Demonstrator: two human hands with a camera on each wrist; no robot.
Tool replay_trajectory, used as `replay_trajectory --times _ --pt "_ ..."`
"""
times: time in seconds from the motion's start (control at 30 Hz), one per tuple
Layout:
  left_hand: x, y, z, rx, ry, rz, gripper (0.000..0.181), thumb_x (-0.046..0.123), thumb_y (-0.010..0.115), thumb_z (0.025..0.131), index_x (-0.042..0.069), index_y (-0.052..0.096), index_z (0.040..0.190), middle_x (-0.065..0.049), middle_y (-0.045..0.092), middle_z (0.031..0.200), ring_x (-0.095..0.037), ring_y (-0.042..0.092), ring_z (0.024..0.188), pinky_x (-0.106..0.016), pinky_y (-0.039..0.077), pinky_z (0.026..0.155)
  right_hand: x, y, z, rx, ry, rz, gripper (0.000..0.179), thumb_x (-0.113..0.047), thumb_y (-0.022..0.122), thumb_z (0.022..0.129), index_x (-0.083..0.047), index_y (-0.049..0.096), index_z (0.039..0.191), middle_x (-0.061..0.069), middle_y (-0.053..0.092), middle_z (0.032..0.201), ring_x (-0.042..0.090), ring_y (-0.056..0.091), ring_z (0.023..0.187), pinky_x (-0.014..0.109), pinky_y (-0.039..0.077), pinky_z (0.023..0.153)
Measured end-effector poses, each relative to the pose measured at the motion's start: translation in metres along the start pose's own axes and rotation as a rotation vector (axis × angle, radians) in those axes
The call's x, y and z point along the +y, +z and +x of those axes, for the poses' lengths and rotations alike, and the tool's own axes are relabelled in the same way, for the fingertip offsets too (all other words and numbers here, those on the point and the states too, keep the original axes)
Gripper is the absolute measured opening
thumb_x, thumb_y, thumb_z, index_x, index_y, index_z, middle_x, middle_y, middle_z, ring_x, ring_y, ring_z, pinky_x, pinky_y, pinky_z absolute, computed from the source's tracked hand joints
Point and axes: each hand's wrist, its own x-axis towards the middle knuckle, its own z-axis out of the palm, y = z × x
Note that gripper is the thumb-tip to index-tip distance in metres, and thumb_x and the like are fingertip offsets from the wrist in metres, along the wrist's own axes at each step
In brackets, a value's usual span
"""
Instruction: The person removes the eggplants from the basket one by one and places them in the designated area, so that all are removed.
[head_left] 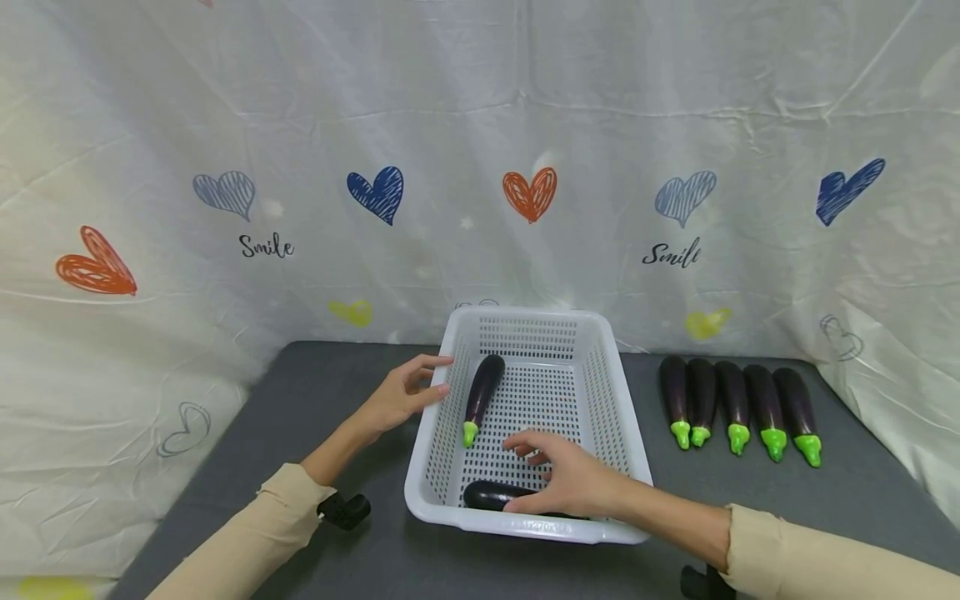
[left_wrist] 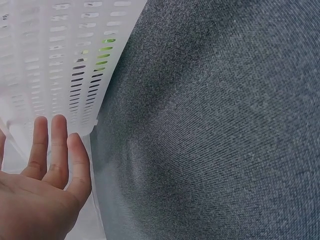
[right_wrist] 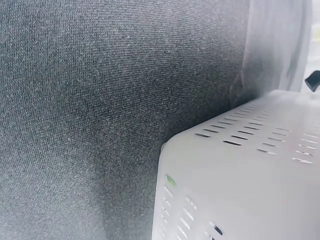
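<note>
A white perforated plastic basket [head_left: 641,450] stands on the dark cloth-covered table. Inside it, one eggplant [head_left: 486,385] lies lengthwise by the left wall, green stem toward me. Another eggplant [head_left: 486,495] lies crosswise along the near wall, its right part hidden behind my right hand [head_left: 566,479]. That hand reaches in over the near right side, fingers loosely bent and apart from the thumb, which overlaps the crosswise eggplant in the head view. My left hand [head_left: 401,392] is at the basket's left rim, fingers spread and holding nothing; the left wrist view shows its fingers beside the slotted wall.
Several eggplants [head_left: 733,400] lie side by side on the table right of the basket, green stems toward me. Behind the table hangs a pale curtain [head_left: 450,100] printed with hearts. The right wrist view shows the basket's outer corner [right_wrist: 210,165] and grey cloth [right_wrist: 100,100].
</note>
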Motion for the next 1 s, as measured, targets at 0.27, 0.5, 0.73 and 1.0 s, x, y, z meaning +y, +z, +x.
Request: replay_trajectory --times 0.27,0.5,0.73,1.0 --pt "0.0001 -0.0001 -0.0004 0.008 0.006 0.003 0.052 0.018 0.066 0.102 0.012 0.048 0.15 -0.024 0.055 0.135 -0.035 0.066 0.109 -0.048 0.057 0.082 0.0041 0.0049 0.0069 -0.062 -0.074 0.024 0.054 -0.02 0.086 0.085 0.001 0.065 0.13 0.013 0.065 0.128 0.035 0.06 0.114 0.044 0.053 0.092" --pt "-0.0016 0.0007 0.0007 0.006 0.012 -0.005 0.052 0.018 0.066 0.102 0.012 0.047 0.151 -0.024 0.055 0.136 -0.035 0.065 0.109 -0.048 0.057 0.082 0.0051 0.005 0.0083 -0.124 -0.057 0.059 0.038 -0.007 0.082 0.086 0.0 0.072 0.122 0.008 0.071 0.117 0.022 0.067 0.104 0.035 0.056 0.086" --pt "-0.001 0.0005 0.0006 0.007 -0.002 -0.003 0.052 0.018 0.066 0.102 0.014 0.048 0.15 -0.023 0.055 0.136 -0.034 0.066 0.109 -0.048 0.058 0.082 0.0047 0.0047 0.0094 -0.159 -0.064 0.052 0.037 0.005 0.079 0.084 0.0 0.073 0.119 0.006 0.071 0.115 0.015 0.067 0.101 0.028 0.056 0.083" --pt "-0.0009 0.0006 0.0003 0.007 0.001 0.001 0.052 0.017 0.065 0.103 0.013 0.048 0.151 -0.023 0.055 0.135 -0.034 0.066 0.108 -0.048 0.058 0.082 -0.0005 0.004 0.0086 -0.125 -0.027 0.037 0.035 0.001 0.081 0.084 -0.004 0.075 0.118 0.003 0.072 0.112 0.015 0.067 0.099 0.03 0.055 0.083"
